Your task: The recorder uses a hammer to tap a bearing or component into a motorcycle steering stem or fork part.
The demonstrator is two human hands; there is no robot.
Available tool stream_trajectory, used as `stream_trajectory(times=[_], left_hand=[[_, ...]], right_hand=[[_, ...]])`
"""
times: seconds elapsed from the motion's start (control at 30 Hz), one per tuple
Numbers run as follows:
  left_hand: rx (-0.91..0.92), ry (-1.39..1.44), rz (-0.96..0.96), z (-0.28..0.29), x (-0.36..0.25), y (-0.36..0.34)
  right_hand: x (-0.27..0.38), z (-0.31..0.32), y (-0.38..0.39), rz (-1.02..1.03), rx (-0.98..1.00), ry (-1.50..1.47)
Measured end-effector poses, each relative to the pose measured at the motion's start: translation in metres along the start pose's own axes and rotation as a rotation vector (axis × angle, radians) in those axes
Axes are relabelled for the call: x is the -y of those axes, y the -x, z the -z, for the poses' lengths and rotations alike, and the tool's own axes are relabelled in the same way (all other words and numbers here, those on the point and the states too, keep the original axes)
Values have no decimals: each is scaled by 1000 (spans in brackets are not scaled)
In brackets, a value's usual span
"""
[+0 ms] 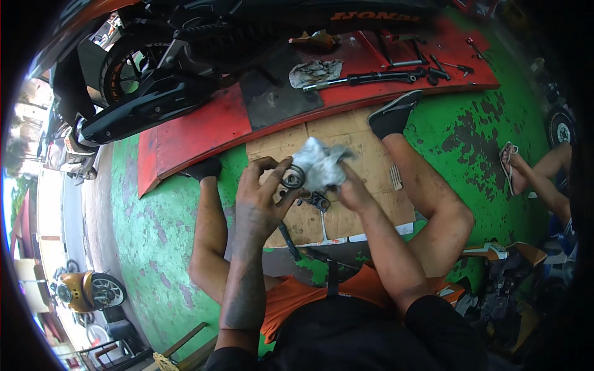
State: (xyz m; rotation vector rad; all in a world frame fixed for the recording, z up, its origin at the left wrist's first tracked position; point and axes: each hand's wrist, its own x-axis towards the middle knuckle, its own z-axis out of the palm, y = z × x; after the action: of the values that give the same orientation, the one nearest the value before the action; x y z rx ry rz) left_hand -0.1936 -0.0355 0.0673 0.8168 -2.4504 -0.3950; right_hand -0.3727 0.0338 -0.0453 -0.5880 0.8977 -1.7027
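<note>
Between the thumb and fingers of my left hand point(261, 190) is a small round metal part shaped like a ring point(293, 177), dark at its rim. My right hand point(357, 190), slightly smeared by motion, is closed on a crumpled white rag point(317, 162). The rag is right beside the ring, and I cannot tell whether they touch. Under both hands a flattened sheet of cardboard point(356, 127) covers the floor between my legs. Small dark metal parts point(319, 203) lie on it just below the rag, partly hidden by my hands.
Ahead stands a low red platform point(204, 148) with a motorcycle point(154, 93) above it. A long dark fork-like tube point(365, 79), a stained rag point(315, 73) and several tools point(439, 67) lie on the platform. Motorcycle parts point(504, 278) sit at my right. Another person's foot point(508, 164) is farther right.
</note>
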Motion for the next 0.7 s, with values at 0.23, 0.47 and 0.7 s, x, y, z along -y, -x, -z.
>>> stream_trajectory(times=[0.23, 0.47, 0.7], left_hand=[[-7, -64, -23, -12, -13, 8], [18, 256, 24, -3, -32, 24], [-74, 427, 123, 12, -35, 37]], right_hand=[[1, -50, 13, 111, -108, 179], [2, -58, 28, 451, -134, 451], [16, -75, 34, 131, -117, -95]])
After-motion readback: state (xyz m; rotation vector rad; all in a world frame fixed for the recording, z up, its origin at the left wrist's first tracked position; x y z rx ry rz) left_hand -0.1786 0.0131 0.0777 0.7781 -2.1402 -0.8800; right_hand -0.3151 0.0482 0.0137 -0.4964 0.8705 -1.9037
